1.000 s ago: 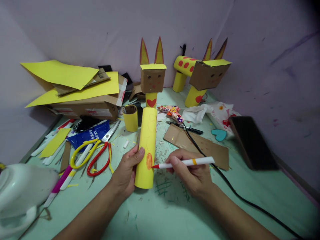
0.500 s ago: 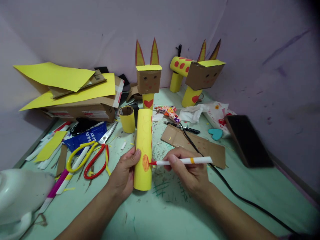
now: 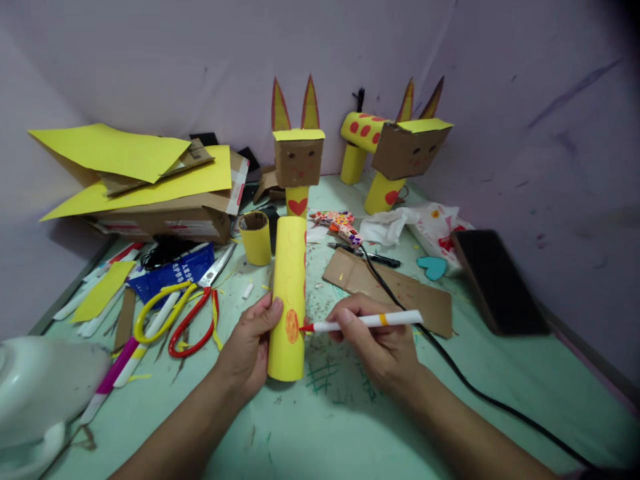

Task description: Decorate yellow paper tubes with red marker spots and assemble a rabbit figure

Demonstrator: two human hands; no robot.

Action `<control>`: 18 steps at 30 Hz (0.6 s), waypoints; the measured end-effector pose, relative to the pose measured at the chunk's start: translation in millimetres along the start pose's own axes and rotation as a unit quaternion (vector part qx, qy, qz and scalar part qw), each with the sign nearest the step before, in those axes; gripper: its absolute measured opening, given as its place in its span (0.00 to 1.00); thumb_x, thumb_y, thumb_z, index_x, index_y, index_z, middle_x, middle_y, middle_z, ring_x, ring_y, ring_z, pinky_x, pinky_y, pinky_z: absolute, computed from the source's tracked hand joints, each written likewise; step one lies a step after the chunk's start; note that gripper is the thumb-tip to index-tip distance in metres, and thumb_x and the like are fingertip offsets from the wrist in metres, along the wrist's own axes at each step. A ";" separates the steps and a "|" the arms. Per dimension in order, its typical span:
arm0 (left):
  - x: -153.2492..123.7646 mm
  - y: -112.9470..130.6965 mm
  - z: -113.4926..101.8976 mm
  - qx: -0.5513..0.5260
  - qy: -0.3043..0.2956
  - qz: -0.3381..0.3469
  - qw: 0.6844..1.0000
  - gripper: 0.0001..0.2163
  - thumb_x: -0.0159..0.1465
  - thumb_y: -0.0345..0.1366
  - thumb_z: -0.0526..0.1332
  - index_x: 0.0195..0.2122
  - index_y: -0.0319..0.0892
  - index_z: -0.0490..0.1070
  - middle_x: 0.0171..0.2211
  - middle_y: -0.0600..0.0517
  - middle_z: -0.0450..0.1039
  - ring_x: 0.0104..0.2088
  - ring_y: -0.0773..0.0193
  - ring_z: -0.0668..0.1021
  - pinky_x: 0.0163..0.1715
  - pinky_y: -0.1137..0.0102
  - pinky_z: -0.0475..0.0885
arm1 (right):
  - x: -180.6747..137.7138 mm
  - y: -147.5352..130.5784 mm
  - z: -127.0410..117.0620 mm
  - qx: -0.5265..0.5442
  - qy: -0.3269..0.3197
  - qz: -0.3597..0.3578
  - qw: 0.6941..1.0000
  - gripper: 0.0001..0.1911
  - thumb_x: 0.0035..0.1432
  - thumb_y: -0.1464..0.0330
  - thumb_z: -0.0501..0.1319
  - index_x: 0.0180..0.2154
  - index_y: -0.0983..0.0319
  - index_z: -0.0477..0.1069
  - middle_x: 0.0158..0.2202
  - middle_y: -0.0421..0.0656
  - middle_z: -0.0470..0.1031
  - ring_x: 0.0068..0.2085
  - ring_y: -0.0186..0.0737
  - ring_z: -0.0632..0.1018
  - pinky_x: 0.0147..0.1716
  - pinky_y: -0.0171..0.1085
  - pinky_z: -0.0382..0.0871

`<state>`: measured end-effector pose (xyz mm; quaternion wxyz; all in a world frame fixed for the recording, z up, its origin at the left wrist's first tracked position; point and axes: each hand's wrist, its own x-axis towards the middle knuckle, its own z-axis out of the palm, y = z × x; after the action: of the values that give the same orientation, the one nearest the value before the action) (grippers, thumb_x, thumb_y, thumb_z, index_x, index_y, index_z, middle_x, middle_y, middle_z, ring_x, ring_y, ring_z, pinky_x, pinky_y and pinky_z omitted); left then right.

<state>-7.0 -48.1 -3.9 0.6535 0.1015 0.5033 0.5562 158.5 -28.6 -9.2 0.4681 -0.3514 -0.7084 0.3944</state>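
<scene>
My left hand (image 3: 250, 347) is closed around the lower left side of a yellow paper-covered tube (image 3: 289, 280), which stands tilted away from me. A red oval (image 3: 292, 326) is coloured near its lower end, with faint outlined ovals above it and red marks along the right edge. In my right hand (image 3: 375, 337) is a white marker (image 3: 370, 321) with a red tip and an orange band. The tip is at the tube's right edge, beside the red oval; whether it touches is hard to see.
Scissors (image 3: 197, 300), several markers and a blue packet (image 3: 173, 272) lie left. Behind the tube stand a short yellow roll (image 3: 255, 240) and two box-headed cardboard animals (image 3: 299, 160). A patterned glue gun (image 3: 343, 227), its black cord (image 3: 450, 367), cardboard (image 3: 400, 293) and a phone (image 3: 500, 283) are right.
Almost nothing differs. The marker tip remains by the red oval, and the whole view has shifted very slightly.
</scene>
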 end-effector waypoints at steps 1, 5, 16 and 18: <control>-0.2 0.0 -0.1 0.002 -0.001 -0.001 1.000 0.08 0.56 0.28 0.62 0.38 0.34 0.73 0.29 0.47 0.77 0.27 0.64 0.77 0.29 0.71 0.75 | 0.0 0.1 0.0 -0.001 -0.001 -0.002 1.000 0.11 0.60 0.69 0.54 0.26 0.64 0.69 0.20 0.39 0.70 0.22 0.32 0.70 0.22 0.31 0.63; -0.1 0.3 -0.3 -0.001 -0.009 -0.003 1.000 0.09 0.55 0.29 0.63 0.38 0.34 0.73 0.29 0.47 0.77 0.27 0.64 0.77 0.29 0.71 0.75 | -0.6 0.1 -0.3 -0.001 0.005 -0.009 1.000 0.11 0.60 0.70 0.54 0.27 0.64 0.70 0.21 0.39 0.71 0.23 0.32 0.70 0.22 0.31 0.63; 0.4 0.8 -0.7 -0.007 -0.015 0.002 1.000 0.12 0.50 0.30 0.67 0.37 0.36 0.73 0.29 0.48 0.78 0.26 0.65 0.78 0.29 0.71 0.76 | -0.8 -1.1 1.4 0.008 0.009 -0.007 1.000 0.10 0.60 0.70 0.54 0.27 0.64 0.70 0.21 0.39 0.71 0.23 0.32 0.70 0.22 0.31 0.63; -0.2 0.5 -1.2 -0.001 -0.032 0.001 0.999 0.14 0.49 0.32 0.68 0.37 0.36 0.74 0.29 0.47 0.79 0.27 0.62 0.79 0.30 0.70 0.77 | -1.8 -0.9 1.1 0.011 -0.006 -0.002 1.000 0.11 0.60 0.70 0.54 0.27 0.63 0.71 0.21 0.39 0.70 0.22 0.32 0.70 0.21 0.31 0.62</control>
<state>-8.1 -48.6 -4.0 0.6693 0.1188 0.4810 0.5536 157.9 -30.8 -9.4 0.4689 -0.3424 -0.7072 0.4033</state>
